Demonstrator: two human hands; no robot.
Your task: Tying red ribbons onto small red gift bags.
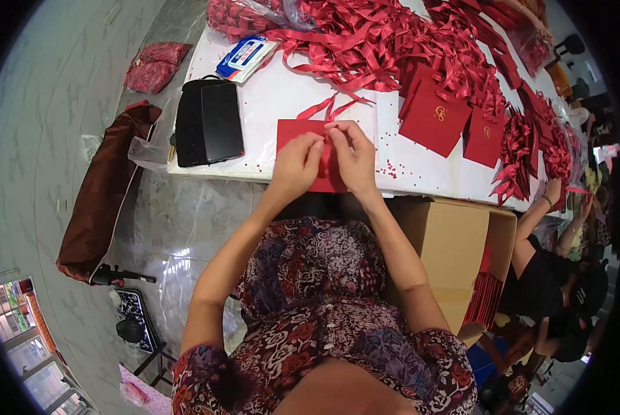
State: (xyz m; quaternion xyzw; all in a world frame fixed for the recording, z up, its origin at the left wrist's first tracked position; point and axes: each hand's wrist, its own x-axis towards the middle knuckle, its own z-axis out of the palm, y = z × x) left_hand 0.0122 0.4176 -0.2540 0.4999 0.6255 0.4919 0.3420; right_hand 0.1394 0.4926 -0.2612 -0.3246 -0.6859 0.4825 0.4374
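In front of me a flat red paper bag [290,133] lies at the table's near edge, with a red ribbon [332,109] trailing from its far side. My left hand [299,164] is over the bag's left half, its thumb and fingers pinched together, slightly blurred. Close beside it, my right hand [353,159] pinches with thumb and forefinger at the bag's middle. Both pinches appear to be on the ribbon, part of which hangs between the hands; the fingers mostly cover it.
Heaped red ribbons [365,38] fill the table's far side. More red bags [433,121] lie to the right. A black phone [221,123] and a tissue pack [244,59] sit left. A cardboard box [455,238] holding red bags stands by my right arm. Another person's arm [534,214] reaches in.
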